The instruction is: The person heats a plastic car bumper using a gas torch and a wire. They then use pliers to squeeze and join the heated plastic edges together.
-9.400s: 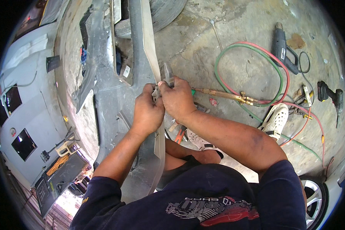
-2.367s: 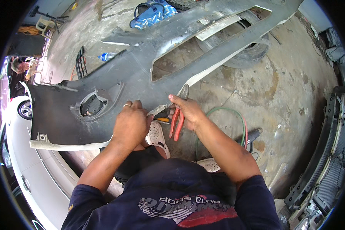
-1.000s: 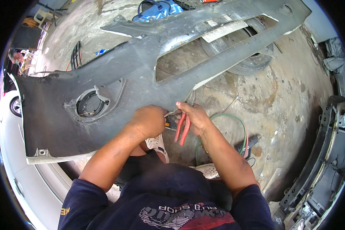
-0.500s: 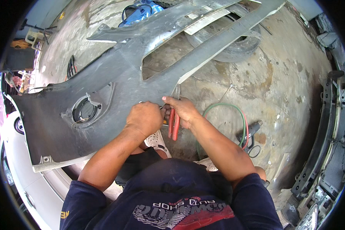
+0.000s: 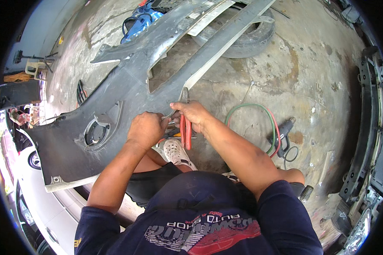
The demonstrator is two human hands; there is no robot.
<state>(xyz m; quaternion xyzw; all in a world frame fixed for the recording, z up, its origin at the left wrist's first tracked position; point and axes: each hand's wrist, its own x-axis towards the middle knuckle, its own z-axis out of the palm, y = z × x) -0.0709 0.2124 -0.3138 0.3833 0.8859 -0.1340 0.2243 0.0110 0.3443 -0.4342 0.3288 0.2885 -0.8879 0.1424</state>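
Observation:
A dark grey plastic bumper cover lies at an angle ahead of me, inner side up, with a round opening in its left part. My right hand is closed round pliers with red handles; their metal jaws point away from me, beside the cover's near edge. My left hand is closed just to the left of it, by the same edge. A thin, light metal piece shows between the two hands. What the left fingers grip is mostly hidden.
A tyre lies under the cover's far arm, near a blue bag. Green and red hoses and a heat gun are on the concrete floor to the right. Car parts line the right side; a white car is at left.
My view has shifted and turned slightly. Both hands stay close together at the cover's near edge, and the pliers remain in my right hand, their handles now pointing more straight toward me.

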